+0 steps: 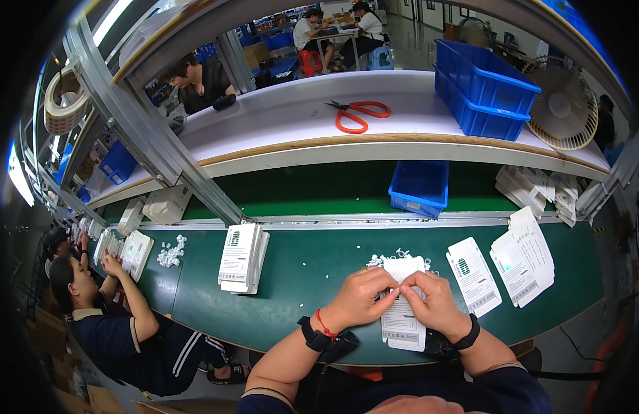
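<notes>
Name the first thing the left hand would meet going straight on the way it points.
Most likely the right hand. The left hand points across toward its fingertips, above the white box; the fingertips look very close or touching, but one view leaves depth unclear.

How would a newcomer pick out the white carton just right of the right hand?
On the green worktable, start at the person's right hand. Just to its right, the white carton lies flat. Unlike the fanned cartons farther right, it lies separately, its green-printed face uncovered.
</notes>
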### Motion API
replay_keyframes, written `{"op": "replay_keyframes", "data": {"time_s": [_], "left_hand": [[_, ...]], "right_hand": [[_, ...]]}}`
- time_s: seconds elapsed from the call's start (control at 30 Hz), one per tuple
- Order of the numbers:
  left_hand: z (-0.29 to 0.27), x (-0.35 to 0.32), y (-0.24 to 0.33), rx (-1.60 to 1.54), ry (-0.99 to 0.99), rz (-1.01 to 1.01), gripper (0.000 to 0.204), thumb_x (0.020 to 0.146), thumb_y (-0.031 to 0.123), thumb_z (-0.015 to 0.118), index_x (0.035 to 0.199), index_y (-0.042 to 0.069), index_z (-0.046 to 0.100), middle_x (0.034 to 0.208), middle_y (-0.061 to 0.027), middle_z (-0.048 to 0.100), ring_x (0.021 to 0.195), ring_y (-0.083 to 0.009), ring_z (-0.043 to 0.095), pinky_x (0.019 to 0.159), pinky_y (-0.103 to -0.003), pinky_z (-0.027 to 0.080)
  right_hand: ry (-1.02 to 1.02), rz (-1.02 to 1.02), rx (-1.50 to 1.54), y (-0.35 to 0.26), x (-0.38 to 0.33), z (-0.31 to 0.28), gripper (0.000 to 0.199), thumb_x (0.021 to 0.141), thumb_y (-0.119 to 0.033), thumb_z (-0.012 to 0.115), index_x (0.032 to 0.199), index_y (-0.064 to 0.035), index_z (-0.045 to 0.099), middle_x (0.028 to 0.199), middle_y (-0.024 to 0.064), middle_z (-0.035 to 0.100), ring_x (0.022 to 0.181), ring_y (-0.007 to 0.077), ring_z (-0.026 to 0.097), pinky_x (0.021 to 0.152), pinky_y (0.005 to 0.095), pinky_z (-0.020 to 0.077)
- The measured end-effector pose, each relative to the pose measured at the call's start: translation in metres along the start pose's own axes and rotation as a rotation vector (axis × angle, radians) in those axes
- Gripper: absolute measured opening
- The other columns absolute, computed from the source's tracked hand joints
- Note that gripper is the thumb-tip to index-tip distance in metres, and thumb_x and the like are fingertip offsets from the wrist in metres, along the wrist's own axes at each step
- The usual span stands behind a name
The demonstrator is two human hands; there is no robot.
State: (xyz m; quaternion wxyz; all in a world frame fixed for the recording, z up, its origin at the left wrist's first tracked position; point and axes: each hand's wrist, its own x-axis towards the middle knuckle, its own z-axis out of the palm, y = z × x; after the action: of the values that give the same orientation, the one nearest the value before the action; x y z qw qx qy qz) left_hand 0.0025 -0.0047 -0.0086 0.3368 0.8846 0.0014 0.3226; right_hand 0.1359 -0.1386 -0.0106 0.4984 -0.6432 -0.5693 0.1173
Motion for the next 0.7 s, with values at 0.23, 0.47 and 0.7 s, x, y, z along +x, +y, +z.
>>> {"op": "replay_keyframes", "data": {"time_s": [0.23,0.47,0.7], "left_hand": [[0.004,-0.005,-0.001,-0.074,0.006,-0.084,0.005,0.077,0.005,0.067,0.08,0.001,0.064,0.071,-0.0092,0.062,0.062,-0.0213,0.059,0.056,-0.031,0.045],[-0.002,0.001,-0.001,-0.219,0.122,-0.313,0.006,0.079,0.002,0.068,0.082,-0.003,0.067,0.07,-0.0056,0.061,0.055,-0.0065,0.047,0.047,-0.021,0.036],[0.004,-0.007,-0.006,-0.261,0.143,-0.445,0.007,0.08,0.003,0.068,0.082,-0.004,0.067,0.071,-0.0014,0.059,0.054,-0.0014,0.041,0.046,-0.018,0.031]], "right_hand": [[-0.088,0.022,-0.026,0.002,-0.002,-0.004,0.01,0.083,-0.007,0.059,0.092,-0.0025,0.059,0.079,0.0175,0.062,0.071,0.0338,0.062,0.062,0.0374,0.0477],[-0.042,0.23,0.329,-0.001,0.002,0.0,0.068,0.082,0.0,0.06,0.14,0.0019,0.025,0.117,0.0228,0.056,0.104,0.0285,0.06,0.088,0.0332,0.0461],[-0.142,0.36,0.647,0.005,-0.004,0.005,0.027,0.087,0.0,0.058,0.113,0.0053,0.058,0.097,0.0087,0.065,0.088,0.0101,0.061,0.073,0.0243,0.0511]]}}
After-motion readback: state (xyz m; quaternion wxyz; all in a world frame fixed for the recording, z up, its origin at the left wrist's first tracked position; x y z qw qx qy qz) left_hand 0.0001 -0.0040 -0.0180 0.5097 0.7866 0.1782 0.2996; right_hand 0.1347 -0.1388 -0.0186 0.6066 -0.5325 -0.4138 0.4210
